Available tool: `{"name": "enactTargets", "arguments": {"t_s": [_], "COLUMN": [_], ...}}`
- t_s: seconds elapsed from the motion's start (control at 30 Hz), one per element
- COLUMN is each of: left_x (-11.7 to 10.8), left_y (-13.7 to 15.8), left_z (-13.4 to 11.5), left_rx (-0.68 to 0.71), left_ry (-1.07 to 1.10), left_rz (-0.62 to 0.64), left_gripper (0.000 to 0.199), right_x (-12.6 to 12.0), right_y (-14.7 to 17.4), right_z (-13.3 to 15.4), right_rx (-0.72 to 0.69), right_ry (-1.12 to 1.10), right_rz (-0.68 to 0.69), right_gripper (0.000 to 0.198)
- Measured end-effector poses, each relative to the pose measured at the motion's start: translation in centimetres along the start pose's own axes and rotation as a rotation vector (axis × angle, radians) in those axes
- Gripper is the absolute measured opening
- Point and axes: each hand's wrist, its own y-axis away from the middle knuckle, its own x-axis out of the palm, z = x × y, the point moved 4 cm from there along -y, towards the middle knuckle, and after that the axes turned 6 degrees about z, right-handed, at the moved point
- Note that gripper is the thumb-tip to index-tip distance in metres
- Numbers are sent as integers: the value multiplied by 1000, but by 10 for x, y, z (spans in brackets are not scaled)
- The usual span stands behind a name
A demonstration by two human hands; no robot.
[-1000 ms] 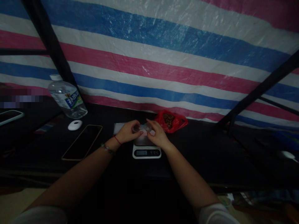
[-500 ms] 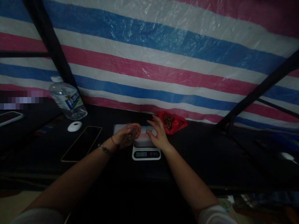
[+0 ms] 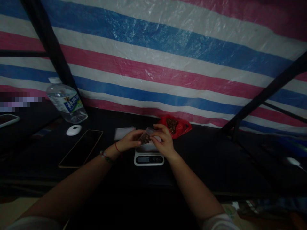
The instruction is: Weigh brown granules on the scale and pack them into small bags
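Note:
Between my two hands, just above a small digital scale (image 3: 149, 160), is a small clear plastic bag (image 3: 145, 136) with brown bits inside. My left hand (image 3: 130, 140) grips its left side, thumb and fingers closed on it. On the other side my right hand (image 3: 165, 142) pinches the bag with bent fingers. The scale's display is lit, but its digits are too dim to read. A short stack of clear bags (image 3: 123, 132) lies left of the scale. Behind my right hand sits an open red plastic bag (image 3: 184, 127) holding brown granules (image 3: 172, 125).
On the left stand a large water bottle (image 3: 67, 102), a white oval gadget (image 3: 74, 130) and a dark phone (image 3: 82, 148). Another phone (image 3: 8, 119) lies at the far left. A striped tarp (image 3: 153, 70) hangs behind the black table (image 3: 203, 169); a white spoon-like thing (image 3: 294, 161) is far right.
My left hand has turned and brought the small bag rightward over the scale. My right hand has closed from spread fingers onto the bag. The view has shifted slightly.

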Motion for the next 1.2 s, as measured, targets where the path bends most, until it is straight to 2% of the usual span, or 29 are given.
{"name": "enactTargets", "arguments": {"t_s": [0.13,0.23,0.33,0.47,0.53,0.7,0.87,1.03,1.2], "left_x": [-4,-4,-5,-6,-8,-15,-7,3,18], "left_y": [-1,-1,0,0,0,0,-4,2,15], "left_z": [-5,-4,-6,-8,-8,-7,-23,-45,-42], "left_rx": [-47,-22,38,98,122,91,31,-4,-24], "left_ry": [-404,-515,-496,-543,-598,-687,-756,-660,-519], "left_rz": [-55,-76,-108,-127,-162,-364,-362,-519,-552], "left_gripper": [36,29,30,29,28,27,26,26,26], "right_x": [0,0,0,2,2,5,6,-6,-13], "right_y": [1,1,2,1,1,1,0,-2,10], "right_z": [-1,-4,-14,-25,-26,-21,-19,-8,9], "right_rx": [-1,26,149,269,275,247,298,346,364], "right_ry": [-8,-27,-69,-87,-90,-112,-128,-135,-165], "right_rz": [-13,-68,-88,-26,-21,9,10,-29,-76], "right_gripper": [8,16,34,10,13,10,8,10,10]}}
